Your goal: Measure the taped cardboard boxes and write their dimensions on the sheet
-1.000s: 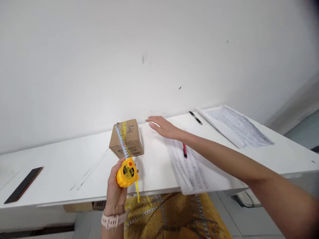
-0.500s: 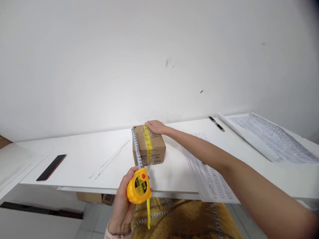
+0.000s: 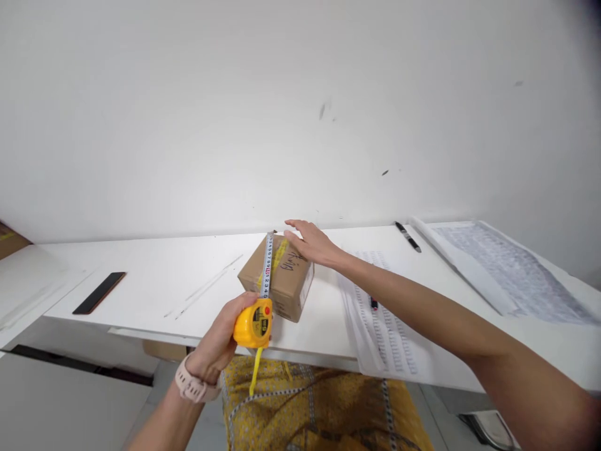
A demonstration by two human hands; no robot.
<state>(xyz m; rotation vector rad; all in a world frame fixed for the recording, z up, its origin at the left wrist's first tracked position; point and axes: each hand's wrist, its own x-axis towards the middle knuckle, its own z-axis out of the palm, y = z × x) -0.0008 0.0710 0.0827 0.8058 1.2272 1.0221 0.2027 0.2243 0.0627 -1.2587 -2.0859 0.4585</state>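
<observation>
My left hand (image 3: 229, 326) grips a yellow tape measure (image 3: 252, 324) with a red button and a yellow strap. Its pulled-out blade (image 3: 267, 266) runs away from me over the top of a small cardboard box (image 3: 291, 275). Yellow tape and handwriting mark the box, which sits turned at an angle on the white table. Against its far right top edge rests my right hand (image 3: 310, 241), thumb and fingers apart, not wrapped round anything.
Printed sheets (image 3: 389, 332) lie right of the box, with a pen partly under my right forearm. A black pen (image 3: 407, 237) and a plastic-sleeved paper stack (image 3: 507, 269) are farther right. On the left lies a dark flat bar (image 3: 99, 293). A wall backs the white table (image 3: 188, 263).
The box has turned on the table, its near corner now toward me. My right hand's fingers have spread and lifted. The tape measure in my left hand has shifted up and slightly left.
</observation>
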